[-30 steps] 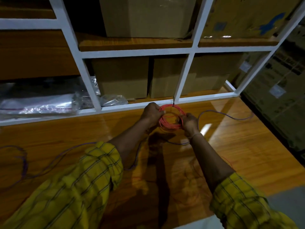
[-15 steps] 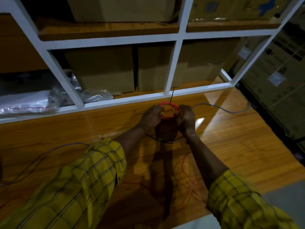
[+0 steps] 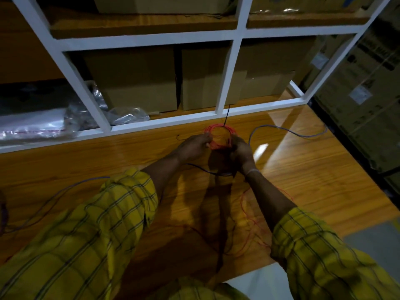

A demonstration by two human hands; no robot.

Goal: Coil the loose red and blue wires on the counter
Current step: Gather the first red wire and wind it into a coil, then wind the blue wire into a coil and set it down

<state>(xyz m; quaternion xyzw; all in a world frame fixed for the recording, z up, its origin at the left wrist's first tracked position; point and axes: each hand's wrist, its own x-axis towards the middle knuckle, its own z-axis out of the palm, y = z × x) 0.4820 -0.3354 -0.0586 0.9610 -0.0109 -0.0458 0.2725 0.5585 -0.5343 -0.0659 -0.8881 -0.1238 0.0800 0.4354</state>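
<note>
Head view: we hold the red wire coil (image 3: 219, 135) above the desk (image 3: 313, 182), our left hand (image 3: 193, 146) pinching its left side and our right hand (image 3: 241, 150) gripping its right. Loose red wire (image 3: 251, 226) trails below our right forearm; blue wire (image 3: 287, 131) loops away to the right. Labels on the cardboard boxes (image 3: 138, 83) are too dim to read.

- No text, brand or number can be read anywhere in the view.
- The pale labels (image 3: 359, 94) on the stacked cartons (image 3: 368, 79) at right perhaps carry print, but it is too blurred to make out.
</note>
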